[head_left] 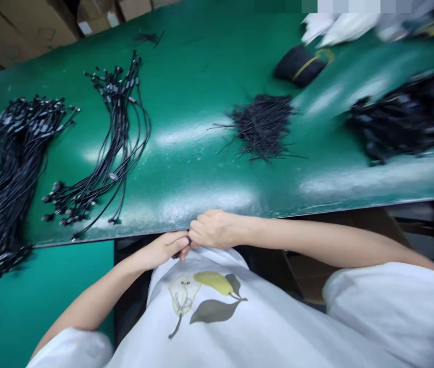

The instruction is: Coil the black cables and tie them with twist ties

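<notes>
Close to my body, at the table's front edge, my two hands meet. My left hand (pixel 168 249) is closed around something small and dark, mostly hidden by the fingers. My right hand (pixel 217 229) has its fingers curled and pressed together against the left fingertips; what it pinches is hidden. Ahead and to the left lies a loose bundle of black cables (pixel 115 138) with connectors at both ends. Beyond the right hand, a pile of short black ties (pixel 265 125) lies on the green table (pixel 186 179).
A thicker bundle of black cables (pixel 17 153) hangs near the left edge. On the right are a heap of black cable-like items (pixel 408 117), a dark bundle with a yellow band (pixel 301 65) and white bags (pixel 347 28). Cardboard boxes (pixel 28 30) stand behind the table.
</notes>
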The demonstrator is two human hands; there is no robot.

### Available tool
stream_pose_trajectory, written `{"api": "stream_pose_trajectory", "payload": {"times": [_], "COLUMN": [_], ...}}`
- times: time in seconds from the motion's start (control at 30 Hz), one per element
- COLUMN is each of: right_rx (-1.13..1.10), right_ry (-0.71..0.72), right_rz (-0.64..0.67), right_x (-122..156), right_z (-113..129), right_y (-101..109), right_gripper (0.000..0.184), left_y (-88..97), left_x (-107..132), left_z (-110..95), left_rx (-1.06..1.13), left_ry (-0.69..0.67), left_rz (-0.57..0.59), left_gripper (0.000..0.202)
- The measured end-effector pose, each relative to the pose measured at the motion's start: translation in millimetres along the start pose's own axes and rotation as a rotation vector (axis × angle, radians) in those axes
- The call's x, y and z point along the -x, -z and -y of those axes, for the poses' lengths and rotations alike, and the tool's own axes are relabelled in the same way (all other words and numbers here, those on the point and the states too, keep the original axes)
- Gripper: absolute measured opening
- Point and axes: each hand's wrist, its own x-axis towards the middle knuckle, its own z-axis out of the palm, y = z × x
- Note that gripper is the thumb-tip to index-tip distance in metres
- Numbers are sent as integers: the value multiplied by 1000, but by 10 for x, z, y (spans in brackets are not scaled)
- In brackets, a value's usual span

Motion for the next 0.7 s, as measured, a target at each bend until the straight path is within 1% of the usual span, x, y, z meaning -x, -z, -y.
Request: {"api": "stream_pose_trajectory", "payload": {"times": [0.07, 0.13, 0.17, 0.2, 0.23, 0.27, 0.3, 0.37, 0.4, 0.43, 0.47, 0.5, 0.57, 0.63, 0.7], "right_rx": [-94, -226, -308, -388, -448, -471, -447, -261, -130, -12, 76, 131, 170, 234, 354], "right_ry": [-73, -154, -182, -212, -263, -355, -495, -881, -1069, -1209, -1295, -1335, -1332, -1304, -1297], "right_rz": [131, 232, 239, 208, 136, 33, -91, -340, -429, -479, -499, -498, -481, -475, -462], "right_x": [-2, 28, 68, 132, 223, 344, 490, 826, 991, 1138, 1257, 1341, 1415, 1408, 1387], "right_z": [31, 16, -20, -79, -164, -275, -410, -727, -890, -1042, -1174, -1280, -1406, -1435, -1407], "right_y": [-20, -1, 32, 80, 139, 202, 259, 323, 322, 302, 267, 224, 149, 118, 139], "right_gripper": [33, 34, 33, 31, 29, 27, 27, 31, 32, 31, 27, 24, 20, 21, 23], "left_y": [-55, -106, -123, -131, -129, -118, -102, -72, -67, -72, -86, -109, -162, -201, -213], "left_x": [-5, -26, -46, -72, -101, -132, -164, -223, -250, -275, -296, -315, -340, -350, -346], "left_z": [9, 64, 100, 136, 166, 189, 204, 214, 214, 211, 209, 205, 194, 175, 153], "left_rx": [-221, -342, -352, -329, -271, -176, -52, 219, 333, 412, 456, 473, 484, 500, 526], "left_ry": [-38, -58, -57, -48, -39, -36, -41, -61, -70, -74, -69, -61, -57, -63, -75], "left_rz": [-117, -201, -217, -225, -241, -276, -328, -451, -497, -521, -520, -500, -460, -460, -489], "left_gripper": [30, 24, 24, 27, 30, 33, 35, 38, 40, 41, 41, 41, 40, 39, 40]}}
